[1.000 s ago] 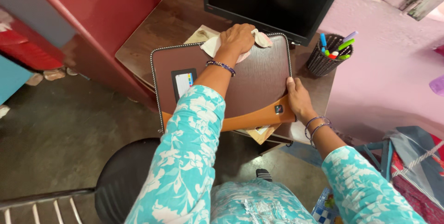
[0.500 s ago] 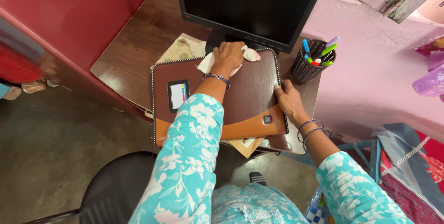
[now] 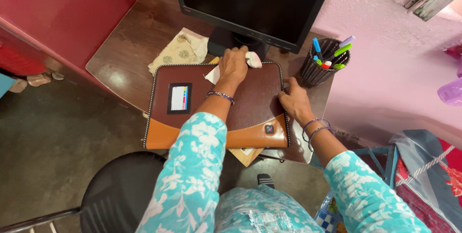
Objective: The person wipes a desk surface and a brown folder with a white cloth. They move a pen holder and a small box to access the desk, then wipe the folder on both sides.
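At bench (image 3: 120, 64) centre, below monitor (image 3: 255, 2): left hand (image 3: 232, 67) clenching white cloth (image 3: 252, 59) on brown folder (image 3: 216, 105) at 12 o'clock; right hand (image 3: 294, 102) released, pressing folder edge at 3 o'clock, pen holder (image 3: 317, 67) nearby.

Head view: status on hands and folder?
Left hand presses white cloth on brown folder. Right hand flat on folder's right edge. Monitor stand just behind cloth.

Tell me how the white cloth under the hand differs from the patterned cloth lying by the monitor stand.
The white cloth is plain and bunched under the left hand at the folder's far edge; the patterned cloth is cream with round motifs. It lies loosely spread and untouched on the bare desk. Both are soft fabric.
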